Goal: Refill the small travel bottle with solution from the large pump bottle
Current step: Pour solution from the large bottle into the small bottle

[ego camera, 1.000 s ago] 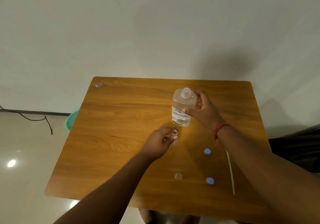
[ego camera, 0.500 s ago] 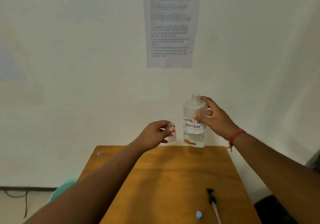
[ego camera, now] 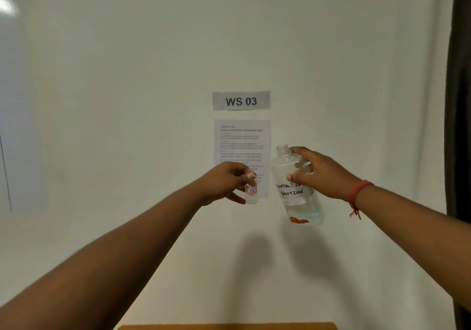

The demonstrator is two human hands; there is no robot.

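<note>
Left hand (ego camera: 224, 181): fingers closed around small travel bottle (ego camera: 251, 192), upright, uncapped, red-bordered label. Right hand (ego camera: 318, 174): fingers gripping large bottle (ego camera: 297, 189) at its shoulder, neck tilted toward the left fingers, pump removed, little liquid at base. Bottles near, apart. Tabletop (ego camera: 226, 326) well below both.

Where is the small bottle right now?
In the head view the small bottle is held up in the left hand, mid-frame before the wall sheet, just left of the large bottle held in the right hand.
</note>
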